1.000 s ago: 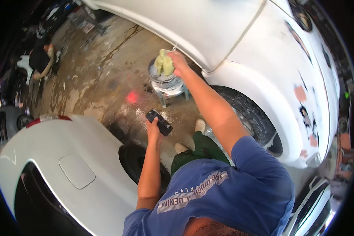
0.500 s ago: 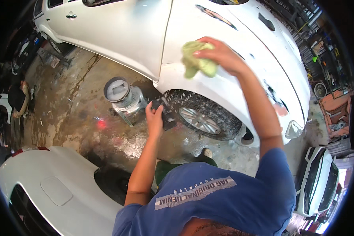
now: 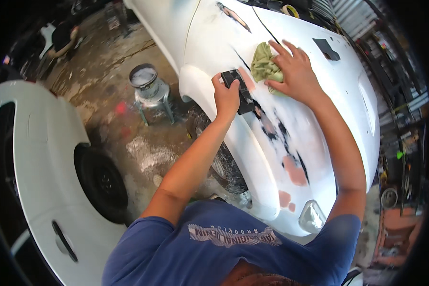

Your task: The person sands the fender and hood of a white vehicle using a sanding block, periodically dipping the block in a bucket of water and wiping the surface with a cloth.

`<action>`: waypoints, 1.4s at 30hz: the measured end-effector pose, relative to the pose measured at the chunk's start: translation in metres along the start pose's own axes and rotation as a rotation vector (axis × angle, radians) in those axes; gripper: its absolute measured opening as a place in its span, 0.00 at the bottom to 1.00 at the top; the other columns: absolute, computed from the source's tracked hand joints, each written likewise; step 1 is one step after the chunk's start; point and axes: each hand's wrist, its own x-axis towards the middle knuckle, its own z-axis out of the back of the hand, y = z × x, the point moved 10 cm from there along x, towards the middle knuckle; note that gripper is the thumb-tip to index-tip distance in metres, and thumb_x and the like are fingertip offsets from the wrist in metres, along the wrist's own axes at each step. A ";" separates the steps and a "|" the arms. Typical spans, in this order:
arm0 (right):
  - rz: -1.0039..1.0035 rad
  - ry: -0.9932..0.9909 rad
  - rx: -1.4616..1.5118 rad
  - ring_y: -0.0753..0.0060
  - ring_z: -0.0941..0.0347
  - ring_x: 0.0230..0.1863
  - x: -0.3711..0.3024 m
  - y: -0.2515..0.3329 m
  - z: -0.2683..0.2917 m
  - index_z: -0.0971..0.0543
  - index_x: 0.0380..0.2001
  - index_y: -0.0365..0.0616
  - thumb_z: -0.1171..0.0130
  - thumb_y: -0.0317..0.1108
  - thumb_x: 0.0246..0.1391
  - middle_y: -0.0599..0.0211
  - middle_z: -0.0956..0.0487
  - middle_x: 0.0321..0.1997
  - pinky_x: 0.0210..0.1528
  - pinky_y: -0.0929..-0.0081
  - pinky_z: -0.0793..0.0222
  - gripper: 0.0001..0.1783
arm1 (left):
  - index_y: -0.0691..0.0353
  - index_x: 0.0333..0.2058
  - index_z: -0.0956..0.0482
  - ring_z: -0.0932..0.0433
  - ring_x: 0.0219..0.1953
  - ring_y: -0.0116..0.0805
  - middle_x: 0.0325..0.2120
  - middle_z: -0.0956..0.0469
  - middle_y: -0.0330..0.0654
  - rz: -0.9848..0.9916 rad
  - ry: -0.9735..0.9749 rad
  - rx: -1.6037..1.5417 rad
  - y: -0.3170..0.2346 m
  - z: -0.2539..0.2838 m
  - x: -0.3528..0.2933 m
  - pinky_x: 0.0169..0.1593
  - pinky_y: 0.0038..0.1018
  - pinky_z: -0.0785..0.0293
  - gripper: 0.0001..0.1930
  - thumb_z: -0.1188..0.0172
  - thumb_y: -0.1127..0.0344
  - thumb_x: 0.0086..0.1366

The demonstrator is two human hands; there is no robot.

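Observation:
My left hand grips a black sanding block, thumb on top, against the fender of the white car. The block lies beside a pinkish filler patch and the upper end of dark, bare-looking streaks. To its right, my right hand has its fingers spread over the upper fender. A crumpled pale green cloth lies against the body between its thumb and forefinger, partly covered by the hand.
A bucket of cloudy liquid stands on a metal stool. Another pale car is at the left. A dark flat piece lies on the hood, with a yellow tape roll farther back. Shelving lines the right side.
My left hand has lifted the sanding block from near the wheel onto the fender. My right hand has brought the cloth down to the body and spread its fingers. The view has shifted right.

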 end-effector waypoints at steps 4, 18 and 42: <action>0.053 -0.070 0.423 0.48 0.28 0.60 -0.011 -0.036 -0.024 0.26 0.57 0.41 0.33 0.42 0.53 0.52 0.25 0.60 0.77 0.46 0.49 0.30 | 0.64 0.65 0.46 0.18 0.45 0.53 0.44 0.20 0.60 -0.041 -0.133 0.263 -0.007 -0.020 -0.019 0.52 0.40 0.25 0.33 0.43 0.61 0.67; -0.081 -0.414 0.936 0.54 0.24 0.52 0.002 -0.070 -0.025 0.24 0.59 0.46 0.39 0.34 0.57 0.56 0.23 0.50 0.57 0.65 0.30 0.25 | 0.70 0.61 0.47 0.22 0.50 0.54 0.50 0.27 0.65 -0.209 -0.139 0.263 0.002 -0.038 -0.044 0.57 0.39 0.28 0.33 0.43 0.64 0.64; 0.142 -0.259 0.560 0.58 0.28 0.56 0.028 -0.032 -0.032 0.22 0.50 0.45 0.38 0.37 0.52 0.66 0.24 0.56 0.60 0.58 0.30 0.21 | 0.59 0.61 0.40 0.22 0.39 0.38 0.47 0.28 0.49 -0.072 -0.111 0.286 -0.037 -0.014 0.062 0.42 0.34 0.21 0.27 0.43 0.67 0.65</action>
